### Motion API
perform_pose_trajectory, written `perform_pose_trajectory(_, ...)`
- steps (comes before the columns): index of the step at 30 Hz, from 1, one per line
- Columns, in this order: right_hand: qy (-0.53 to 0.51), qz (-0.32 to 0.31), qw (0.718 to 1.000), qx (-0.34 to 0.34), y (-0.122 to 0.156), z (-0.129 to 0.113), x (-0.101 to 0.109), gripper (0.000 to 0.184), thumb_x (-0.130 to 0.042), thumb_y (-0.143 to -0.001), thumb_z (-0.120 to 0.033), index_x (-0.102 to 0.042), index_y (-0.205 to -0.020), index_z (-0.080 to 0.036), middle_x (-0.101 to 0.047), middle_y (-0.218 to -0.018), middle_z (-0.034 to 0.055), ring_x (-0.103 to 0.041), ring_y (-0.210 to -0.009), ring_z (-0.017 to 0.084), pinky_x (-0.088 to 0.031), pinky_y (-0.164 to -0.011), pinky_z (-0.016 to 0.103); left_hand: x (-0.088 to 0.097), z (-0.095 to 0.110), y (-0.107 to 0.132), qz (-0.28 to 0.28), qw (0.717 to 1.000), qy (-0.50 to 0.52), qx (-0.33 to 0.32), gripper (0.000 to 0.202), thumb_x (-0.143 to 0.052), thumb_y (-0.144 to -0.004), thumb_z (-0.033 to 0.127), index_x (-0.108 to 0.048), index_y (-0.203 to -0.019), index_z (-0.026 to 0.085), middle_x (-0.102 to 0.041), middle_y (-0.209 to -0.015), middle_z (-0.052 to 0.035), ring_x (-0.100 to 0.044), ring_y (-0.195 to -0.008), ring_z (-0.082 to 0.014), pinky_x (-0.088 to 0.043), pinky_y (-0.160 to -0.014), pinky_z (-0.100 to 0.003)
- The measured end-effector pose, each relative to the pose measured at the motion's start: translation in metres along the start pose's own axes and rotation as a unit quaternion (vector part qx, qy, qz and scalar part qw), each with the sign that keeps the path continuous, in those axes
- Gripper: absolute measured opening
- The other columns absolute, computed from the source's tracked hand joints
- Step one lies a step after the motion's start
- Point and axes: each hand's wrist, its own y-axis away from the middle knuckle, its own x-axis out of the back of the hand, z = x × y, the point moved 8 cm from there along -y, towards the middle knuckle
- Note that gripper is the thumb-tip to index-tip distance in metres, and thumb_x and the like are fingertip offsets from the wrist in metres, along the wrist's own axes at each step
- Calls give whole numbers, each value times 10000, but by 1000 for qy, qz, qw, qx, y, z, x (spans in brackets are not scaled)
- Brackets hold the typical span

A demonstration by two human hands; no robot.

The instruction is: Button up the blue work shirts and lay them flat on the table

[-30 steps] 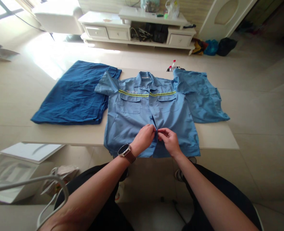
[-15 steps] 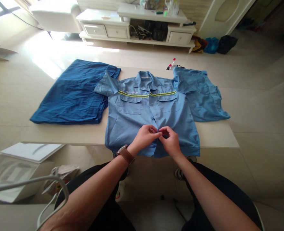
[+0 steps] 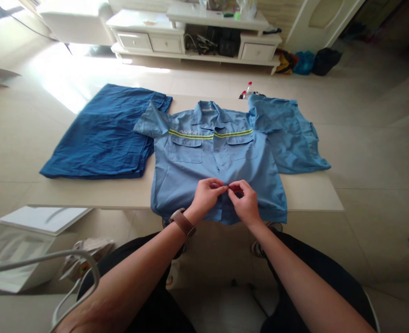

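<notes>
Fastening the shirt [image 3: 209, 162], left hand [image 3: 205, 196] and right hand [image 3: 246, 202] pinched closed on its front, calls, I judge, for steady alignment.

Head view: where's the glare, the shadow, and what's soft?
Head view: glare blows out the pale tiled floor at upper left; head view: upper right corner sinks into shadow; head view: small white lettering on the light-blue, short-sleeved cloth shirt looks soft, its yellow stripes distinct.

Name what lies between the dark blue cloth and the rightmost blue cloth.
In the head view, the short-sleeved shirt lies between them on the table.
</notes>
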Motion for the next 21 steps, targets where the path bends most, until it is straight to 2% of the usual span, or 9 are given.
perform_pose_trajectory(6, 17, 13, 1000, 5, 0, -3, 3, 144, -585, -939, -326, -634, -843, -230, -661, -850, 40, -646, -818, 206, -534, -764, 327, 1, 2, -1, 13, 1000, 9, 6, 115, -770, -683, 119, -707, -778, 134, -688, -696, -15, -603, -646, -107, -436, -630, -217)
perform_pose_trajectory(12, 8, 17, 1000, -7, 0, -3, 5, 146, -588, -929, -327, -619, -826, -228, -648, -827, 34, -628, -792, 201, -516, -741, 321, -1, -1, -1, 1, 999, 36, 27, 132, -768, -687, 93, -704, -795, 133, -700, -704, -16, -616, -648, -105, -438, -632, -211)
perform_pose_trajectory(17, -59, 24, 996, -67, 1, 9, 3, 160, -628, -880, -373, -626, -828, -222, -650, -816, 31, -614, -770, 201, -505, -727, 327, -2, -2, 0, -16, 998, 45, 40, 153, -783, -691, 102, -700, -818, 124, -709, -705, -27, -628, -650, -111, -459, -644, -216)
perform_pose_trajectory(21, -124, 27, 983, -134, 2, 24, -2, 232, -670, -814, -447, -626, -822, -219, -644, -777, 20, -596, -733, 196, -492, -715, 330, -2, 2, -1, -16, 999, -30, 26, 120, -760, -712, 96, -697, -812, 120, -699, -679, -26, -622, -618, -116, -448, -594, -211)
